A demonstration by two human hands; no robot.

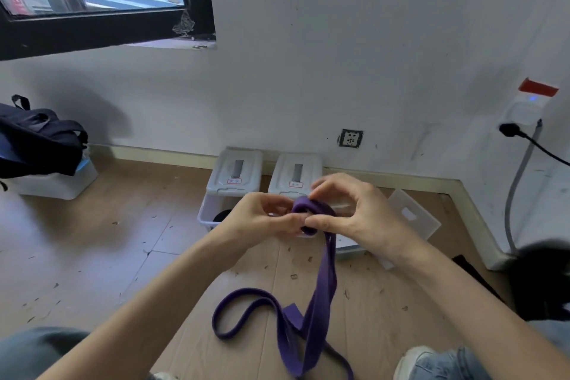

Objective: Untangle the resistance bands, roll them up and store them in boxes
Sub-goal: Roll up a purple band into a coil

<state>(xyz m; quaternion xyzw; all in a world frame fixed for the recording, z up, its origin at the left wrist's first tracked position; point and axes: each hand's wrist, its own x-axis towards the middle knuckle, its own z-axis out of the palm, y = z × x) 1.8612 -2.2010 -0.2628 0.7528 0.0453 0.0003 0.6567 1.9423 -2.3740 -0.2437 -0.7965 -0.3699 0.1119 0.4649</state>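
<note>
A purple resistance band (320, 287) is partly wound into a small roll held up between both hands. My left hand (259, 219) pinches the roll from the left, and my right hand (351, 213) curls over it from the right. The band's loose length hangs down to the wooden floor, where it lies in loops between my knees. Behind the hands stand two clear plastic boxes: the left box (207, 213) has its lid (236, 174) tipped up at the back and holds something black. The right box's lid (294, 174) is also raised; my hands hide its body.
A loose white lid (413, 216) lies on the floor at right by the skirting. A dark backpack (37, 142) sits on another clear bin (55, 183) at far left. A wall socket (350, 138) and a plugged cable (536, 145) are on the wall.
</note>
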